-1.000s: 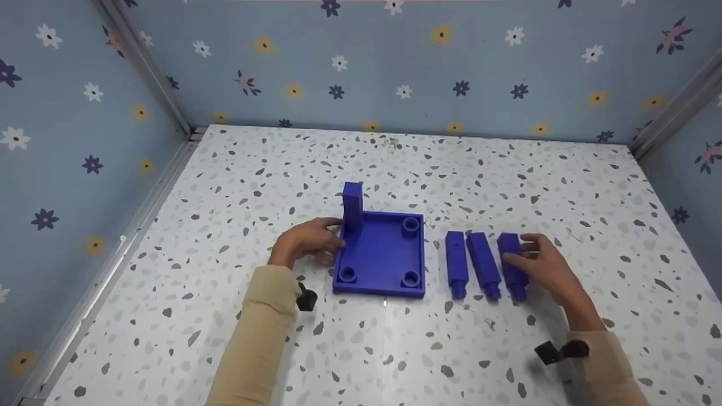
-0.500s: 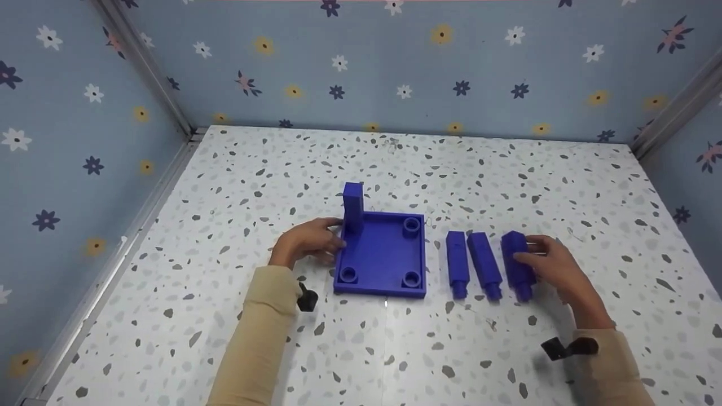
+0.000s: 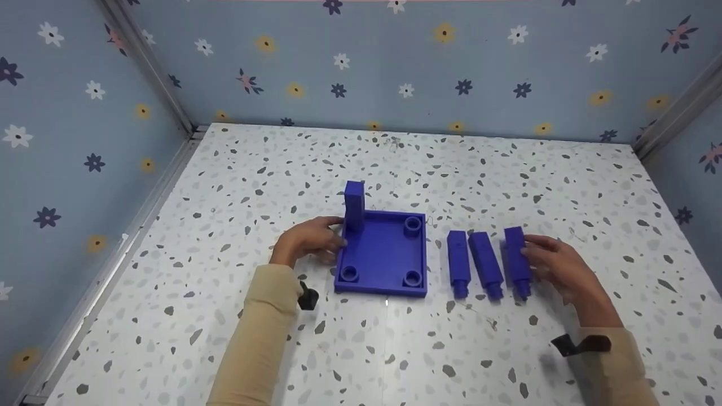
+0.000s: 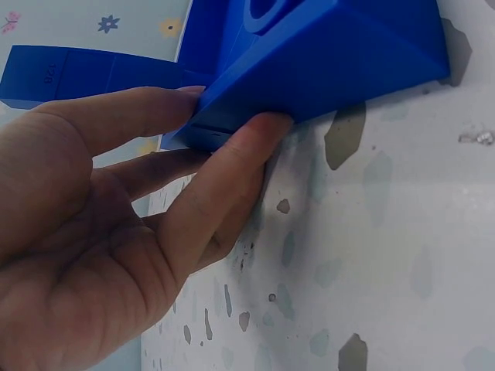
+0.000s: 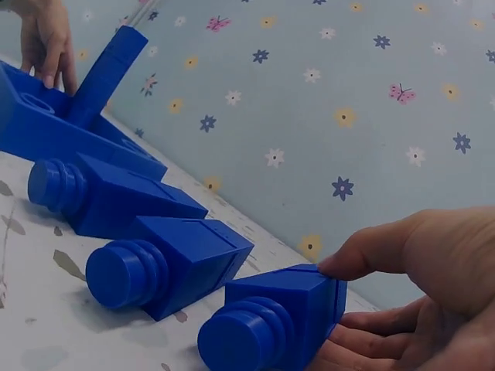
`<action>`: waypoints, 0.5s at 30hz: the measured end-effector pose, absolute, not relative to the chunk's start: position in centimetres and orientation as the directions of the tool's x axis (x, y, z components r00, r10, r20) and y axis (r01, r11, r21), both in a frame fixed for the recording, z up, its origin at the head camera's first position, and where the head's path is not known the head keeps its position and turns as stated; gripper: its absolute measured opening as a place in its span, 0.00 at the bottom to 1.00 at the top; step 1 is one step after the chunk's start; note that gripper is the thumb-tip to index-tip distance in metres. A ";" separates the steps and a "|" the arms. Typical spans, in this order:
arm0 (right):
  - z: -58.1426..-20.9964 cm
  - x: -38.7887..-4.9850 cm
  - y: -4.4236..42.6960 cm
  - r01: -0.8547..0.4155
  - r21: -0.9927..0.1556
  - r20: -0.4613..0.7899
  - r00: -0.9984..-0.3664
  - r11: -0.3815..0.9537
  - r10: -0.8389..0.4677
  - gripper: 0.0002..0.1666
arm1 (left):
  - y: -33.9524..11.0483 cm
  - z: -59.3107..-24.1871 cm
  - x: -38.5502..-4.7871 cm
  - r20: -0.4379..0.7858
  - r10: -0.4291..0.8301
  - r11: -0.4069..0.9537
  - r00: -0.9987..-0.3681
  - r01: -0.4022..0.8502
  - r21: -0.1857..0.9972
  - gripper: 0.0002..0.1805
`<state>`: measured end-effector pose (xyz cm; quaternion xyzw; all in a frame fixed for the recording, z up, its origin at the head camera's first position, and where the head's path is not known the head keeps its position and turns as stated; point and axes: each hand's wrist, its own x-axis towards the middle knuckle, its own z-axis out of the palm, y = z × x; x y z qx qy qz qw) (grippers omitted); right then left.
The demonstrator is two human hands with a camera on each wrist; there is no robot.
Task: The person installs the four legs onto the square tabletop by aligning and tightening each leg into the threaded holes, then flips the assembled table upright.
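A square blue tray [image 3: 383, 254] with raised round sockets lies on the table, and one blue leg [image 3: 354, 206] stands upright in its back left corner. My left hand [image 3: 309, 239] touches the tray's left side; in the left wrist view its fingertips rest against the tray wall [image 4: 348, 62]. To the right lie three blue legs, their round ends toward me: one [image 3: 458, 259], a second [image 3: 485, 262] and a third [image 3: 516, 256]. My right hand [image 3: 558, 268] holds the third leg between thumb and fingers, also seen in the right wrist view on that leg [image 5: 298, 297].
A speckled white table [image 3: 395, 349] spreads around the parts. Blue flowered walls [image 3: 395, 62] rise at the back and both sides, with metal edges [image 3: 149, 62] at the corners.
My right hand has shifted slightly right with the outermost leg, which has turned a little, widening its gap from the middle leg. My left hand and the tray have stayed in place.
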<state>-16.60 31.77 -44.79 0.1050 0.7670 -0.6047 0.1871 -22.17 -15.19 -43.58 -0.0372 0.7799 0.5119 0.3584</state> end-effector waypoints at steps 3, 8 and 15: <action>-44.8 -16.8 31.6 0.400 -0.904 -0.416 -0.905 0.152 -0.091 0.42 | -15.2 -43.6 -22.2 -0.598 0.310 0.472 -0.739 -0.426 0.772 0.39; -44.6 -16.9 30.9 0.433 -0.900 -0.436 -0.893 0.052 -0.116 0.39 | -15.3 -43.5 -22.2 -0.596 0.309 0.475 -0.741 -0.423 0.772 0.39; -44.1 -17.2 29.7 0.427 -0.897 -0.412 -0.901 -0.111 -0.135 0.28 | -15.3 -43.6 -22.2 -0.592 0.301 0.484 -0.748 -0.415 0.771 0.40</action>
